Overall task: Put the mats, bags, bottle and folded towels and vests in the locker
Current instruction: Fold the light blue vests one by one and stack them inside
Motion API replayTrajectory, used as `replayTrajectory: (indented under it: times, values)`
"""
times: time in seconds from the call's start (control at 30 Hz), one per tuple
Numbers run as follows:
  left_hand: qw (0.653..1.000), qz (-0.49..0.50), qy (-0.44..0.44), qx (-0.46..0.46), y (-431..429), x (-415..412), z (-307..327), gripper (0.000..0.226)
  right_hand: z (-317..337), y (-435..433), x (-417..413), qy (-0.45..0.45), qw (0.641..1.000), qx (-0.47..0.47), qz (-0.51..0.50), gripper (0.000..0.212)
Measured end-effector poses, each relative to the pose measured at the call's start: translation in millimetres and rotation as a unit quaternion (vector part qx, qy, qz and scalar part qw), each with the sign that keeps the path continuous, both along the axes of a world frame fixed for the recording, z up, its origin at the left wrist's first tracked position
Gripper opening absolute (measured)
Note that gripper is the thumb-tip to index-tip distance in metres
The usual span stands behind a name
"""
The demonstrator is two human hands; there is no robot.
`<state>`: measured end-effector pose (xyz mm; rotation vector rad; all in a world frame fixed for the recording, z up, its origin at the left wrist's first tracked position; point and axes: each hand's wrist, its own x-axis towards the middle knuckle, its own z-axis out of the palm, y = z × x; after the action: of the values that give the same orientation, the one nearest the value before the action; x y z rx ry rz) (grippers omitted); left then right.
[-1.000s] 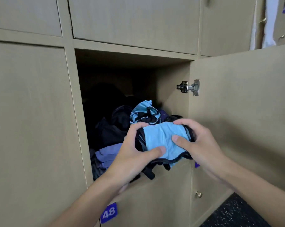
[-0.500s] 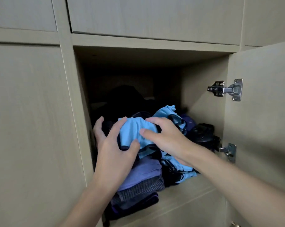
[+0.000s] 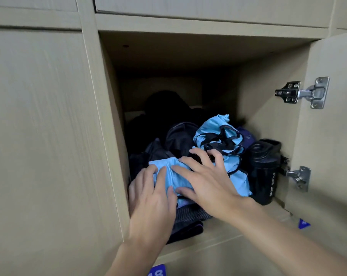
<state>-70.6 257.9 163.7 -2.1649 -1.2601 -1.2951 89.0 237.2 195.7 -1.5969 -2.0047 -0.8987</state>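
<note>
Light-blue fabric fills my head view. The folded vest (image 3: pixel 166 174) lies at the front left of the locker (image 3: pixel 188 52), on top of the folded towels (image 3: pixel 188 215). What I can see of it runs from about 10 to 4 o'clock. The left hand (image 3: pixel 150 202) presses flat on its 8 o'clock end, fingers straight and pointing to 12. The right hand (image 3: pixel 206 184) spreads over its 3 o'clock side, fingers apart, gripping nothing. A bunched second vest (image 3: pixel 214 132) sits at 1 o'clock against dark bags (image 3: pixel 180 136). The black sport bottle (image 3: pixel 263 172) stands upright at 3 o'clock, cap up, beside the open door (image 3: pixel 331 146).
</note>
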Motion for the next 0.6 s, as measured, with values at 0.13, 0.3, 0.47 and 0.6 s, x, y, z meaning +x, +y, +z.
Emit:
replayTrajectory:
  times: [0.13,0.3,0.47,0.6]
  values:
    - [0.997,0.046,0.040,-0.056,6.9,3.4,-1.5,0.053,-7.5,9.6,-4.7,0.024,1.000,-0.009,-0.010,0.051]
    - [0.992,0.055,0.055,-0.101,9.5,6.7,-4.5,0.060,-14.2,17.8,-2.1,0.062,0.998,-0.018,0.009,0.052]
    - [0.992,0.057,0.045,-0.104,15.8,7.5,-6.1,0.061,-21.1,18.3,2.1,0.090,0.995,-0.010,0.032,0.049]
    - [0.990,0.045,0.028,-0.131,20.5,8.7,-4.8,0.065,-25.6,21.6,-0.1,0.117,0.992,-0.005,0.038,0.047]
